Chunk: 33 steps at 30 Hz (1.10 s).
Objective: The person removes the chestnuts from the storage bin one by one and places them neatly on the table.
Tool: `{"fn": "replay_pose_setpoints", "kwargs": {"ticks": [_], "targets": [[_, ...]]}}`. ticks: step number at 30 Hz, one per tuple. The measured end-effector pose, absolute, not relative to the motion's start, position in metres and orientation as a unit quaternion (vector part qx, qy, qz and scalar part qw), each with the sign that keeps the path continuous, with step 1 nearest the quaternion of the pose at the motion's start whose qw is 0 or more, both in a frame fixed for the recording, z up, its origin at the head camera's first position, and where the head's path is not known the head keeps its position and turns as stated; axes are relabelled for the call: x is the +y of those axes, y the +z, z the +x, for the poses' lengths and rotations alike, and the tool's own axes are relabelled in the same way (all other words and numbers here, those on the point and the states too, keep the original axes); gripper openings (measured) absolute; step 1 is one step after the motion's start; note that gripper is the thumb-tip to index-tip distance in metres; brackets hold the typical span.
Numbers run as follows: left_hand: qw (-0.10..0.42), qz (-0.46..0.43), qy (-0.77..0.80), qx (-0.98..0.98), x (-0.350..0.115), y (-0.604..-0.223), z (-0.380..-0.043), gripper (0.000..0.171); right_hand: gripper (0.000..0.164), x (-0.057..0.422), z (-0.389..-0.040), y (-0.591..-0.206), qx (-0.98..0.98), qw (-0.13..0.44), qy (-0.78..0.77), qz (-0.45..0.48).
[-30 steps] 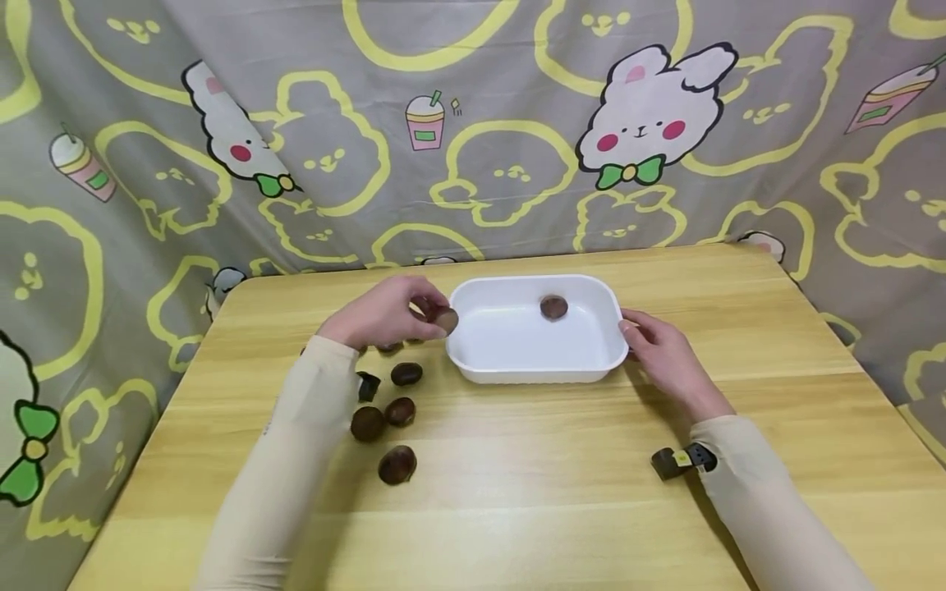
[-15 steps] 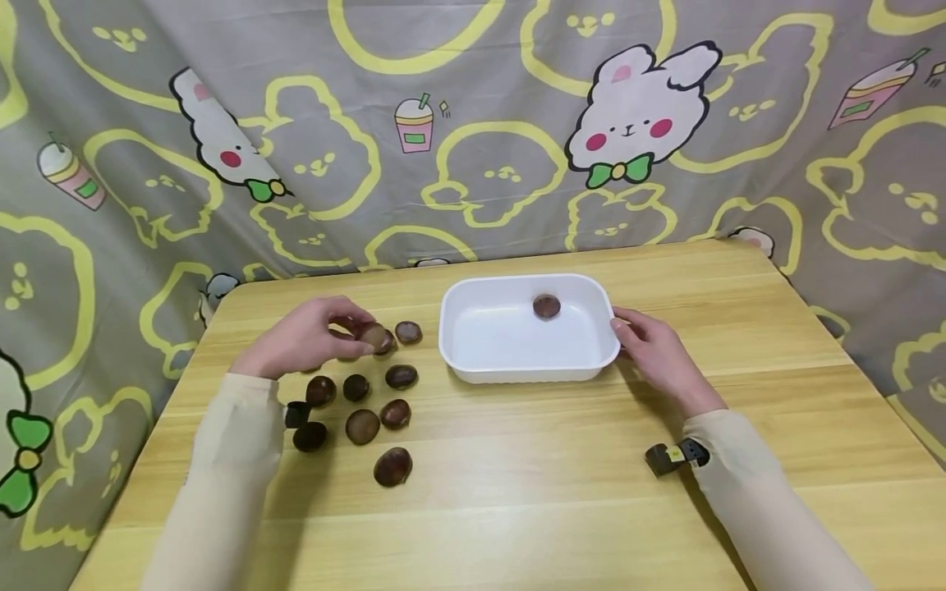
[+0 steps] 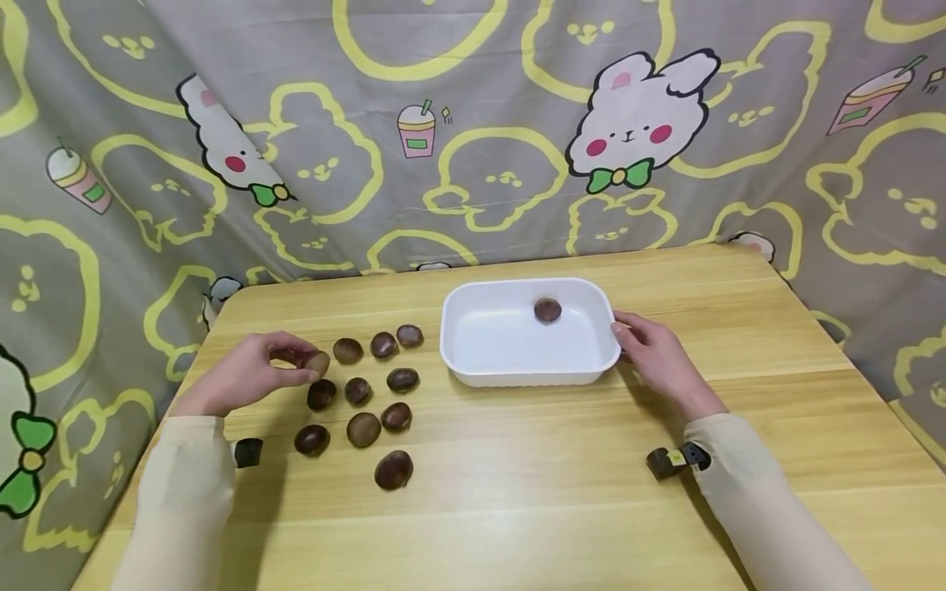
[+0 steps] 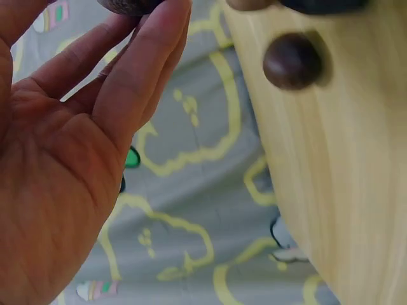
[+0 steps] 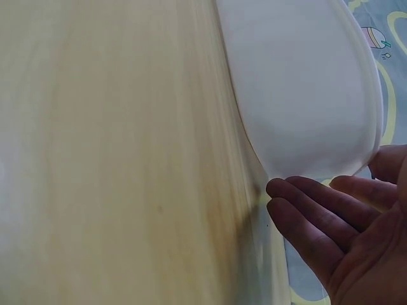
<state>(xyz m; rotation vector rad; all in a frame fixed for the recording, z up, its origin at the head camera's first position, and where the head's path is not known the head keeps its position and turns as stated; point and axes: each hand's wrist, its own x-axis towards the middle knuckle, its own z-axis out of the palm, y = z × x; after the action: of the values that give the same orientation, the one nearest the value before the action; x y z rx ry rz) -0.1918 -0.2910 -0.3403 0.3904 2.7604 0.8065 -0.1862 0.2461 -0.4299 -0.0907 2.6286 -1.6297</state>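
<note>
At the left of the table my left hand (image 3: pixel 254 365) pinches a brown chestnut (image 3: pixel 318 363) between thumb and fingertips. The left wrist view catches only the underside of this chestnut (image 4: pixel 130 5), at its top edge. Several more chestnuts lie loosely spread to the right and front of that hand, among them a large front one (image 3: pixel 393 470). A white rectangular tray (image 3: pixel 528 378) stands towards the back of the table, one chestnut (image 3: pixel 548 310) inside it. My right hand (image 3: pixel 658 353) holds the tray's right end, thumb at the rim and fingers against the outer wall.
The wooden table (image 3: pixel 517 509) backs onto a grey patterned curtain (image 3: pixel 502 98), which also hangs along its left and right sides. A dark wrist device (image 3: pixel 676 460) sits at my right cuff, another dark one (image 3: pixel 248 452) at my left.
My left hand has carried its chestnut away from the tray's left rim, leftward past the loose chestnuts. More of those chestnuts show now. The right hand has stayed at the tray.
</note>
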Motion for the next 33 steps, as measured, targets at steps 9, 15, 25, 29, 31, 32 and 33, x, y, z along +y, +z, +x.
{"fn": "replay_pose_setpoints", "kwargs": {"ticks": [9,15,25,29,31,32,33], "targets": [[0.127,0.077,0.26,0.954,-0.324,-0.356,-0.181,0.053,0.055,0.247,-0.186,-0.428,0.85,0.024,-0.526,-0.028],[0.13,0.068,0.25,0.957,-0.337,-0.368,-0.175,0.049,0.054,0.246,-0.185,-0.428,0.849,0.024,-0.528,-0.029],[0.151,0.081,0.252,0.952,-0.346,-0.38,-0.175,0.043,0.054,0.245,-0.185,-0.429,0.846,0.025,-0.532,-0.029],[0.164,0.088,0.25,0.95,-0.348,-0.384,-0.175,0.039,0.054,0.246,-0.186,-0.43,0.849,0.026,-0.528,-0.028],[0.169,0.09,0.251,0.949,-0.348,-0.386,-0.175,0.038,0.054,0.247,-0.186,-0.43,0.849,0.026,-0.528,-0.029],[0.171,0.089,0.251,0.949,-0.347,-0.387,-0.175,0.038,0.054,0.248,-0.186,-0.43,0.849,0.026,-0.527,-0.029],[0.173,0.093,0.251,0.948,-0.346,-0.387,-0.175,0.038,0.054,0.248,-0.186,-0.43,0.85,0.025,-0.526,-0.029]]}}
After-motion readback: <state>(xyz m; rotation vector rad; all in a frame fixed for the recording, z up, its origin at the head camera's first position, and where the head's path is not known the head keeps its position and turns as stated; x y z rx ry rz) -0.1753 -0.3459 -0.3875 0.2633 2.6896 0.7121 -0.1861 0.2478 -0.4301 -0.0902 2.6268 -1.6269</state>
